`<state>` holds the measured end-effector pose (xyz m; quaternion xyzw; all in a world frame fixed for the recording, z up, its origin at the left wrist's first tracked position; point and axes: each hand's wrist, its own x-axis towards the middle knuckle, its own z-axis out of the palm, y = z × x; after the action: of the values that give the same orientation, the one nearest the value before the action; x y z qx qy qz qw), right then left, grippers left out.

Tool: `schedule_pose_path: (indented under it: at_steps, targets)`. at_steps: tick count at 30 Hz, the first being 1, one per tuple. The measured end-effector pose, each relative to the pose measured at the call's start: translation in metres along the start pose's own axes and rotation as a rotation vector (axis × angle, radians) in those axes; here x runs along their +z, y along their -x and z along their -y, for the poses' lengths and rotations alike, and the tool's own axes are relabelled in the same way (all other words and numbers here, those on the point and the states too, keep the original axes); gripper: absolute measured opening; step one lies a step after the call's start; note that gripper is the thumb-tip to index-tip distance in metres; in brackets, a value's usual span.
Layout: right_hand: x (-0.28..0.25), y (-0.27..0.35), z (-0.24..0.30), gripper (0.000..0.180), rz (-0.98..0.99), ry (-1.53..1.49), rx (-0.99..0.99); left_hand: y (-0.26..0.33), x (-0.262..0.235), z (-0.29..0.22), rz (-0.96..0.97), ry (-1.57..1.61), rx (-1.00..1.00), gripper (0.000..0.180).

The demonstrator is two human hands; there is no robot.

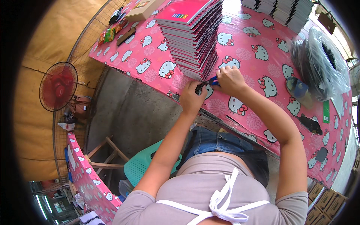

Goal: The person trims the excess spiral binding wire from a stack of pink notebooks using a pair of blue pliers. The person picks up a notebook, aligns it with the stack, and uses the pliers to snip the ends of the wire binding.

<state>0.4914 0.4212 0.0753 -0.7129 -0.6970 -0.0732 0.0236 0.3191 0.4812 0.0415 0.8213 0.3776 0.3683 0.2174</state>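
A tall stack of spiral-bound notebooks (191,48) with pink covers stands near the table's front edge. In front of its base, my right hand (230,80) is closed around blue-handled pliers (214,81), whose jaws point left. My left hand (193,98) meets them there, its fingers curled around a small dark bundle (200,88) that looks like black coil ends. My fingers hide most of that bundle. Whether the jaws touch it, I cannot tell.
The pink patterned table (243,54) carries more bound books (281,13) at the back and a plastic bag of black coils (322,60) on the right. A brown box (144,9) lies back left. Below stand a green stool (144,165) and, farther left, a fan (59,86).
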Motion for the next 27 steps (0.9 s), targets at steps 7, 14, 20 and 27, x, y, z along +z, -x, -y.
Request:
schedule_pose_path:
  at_steps: [7, 14, 20, 27]
  targets:
    - [-0.025, 0.005, -0.004, 0.042, 0.371, -0.171, 0.221, 0.001, -0.003, 0.0, 0.062, 0.003, 0.011, 0.027]
    - [-0.04, 0.098, -0.048, 0.072, 0.289, 0.005, 0.563, 0.009, 0.001, -0.01, 0.14, 0.023, 0.268, 0.031]
    - [-0.006, 0.071, -0.044, 0.062, -0.116, -0.31, 0.314, 0.005, 0.024, -0.029, 0.26, 0.027, 0.309, 0.045]
    - [0.039, 0.003, -0.024, 0.033, -0.222, -0.936, 0.059, 0.014, 0.02, -0.02, 0.19, 0.151, 0.238, 0.058]
